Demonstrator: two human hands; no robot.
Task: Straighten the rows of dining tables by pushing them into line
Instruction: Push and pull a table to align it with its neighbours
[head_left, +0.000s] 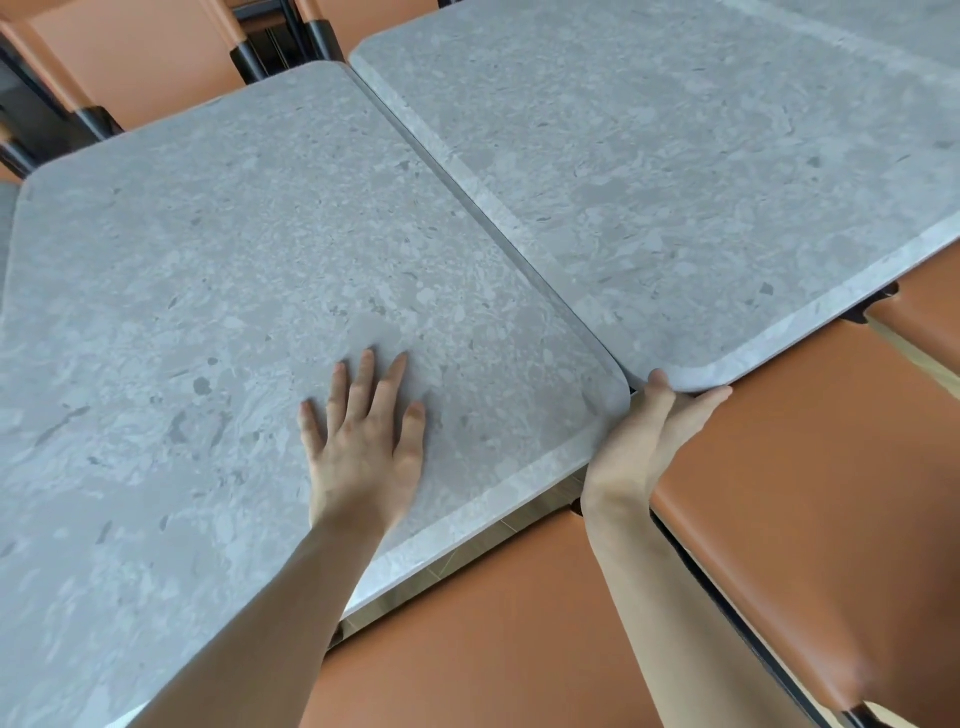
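Seats (519, 649) nearest you, orange. Your left hand (363, 447) lies flat, fingers spread, on the left desk (208, 270). Your right hand (649, 431) grips the near corner of the right desk (675, 182), thumb on top. Desks sit side by side, thin gap between.

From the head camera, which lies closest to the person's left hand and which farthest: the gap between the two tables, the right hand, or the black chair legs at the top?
1. Gap between the tables, just right of the left hand; the right hand, at the near corners, is too close to it to rank.
2. Black chair legs, far up, across the table.
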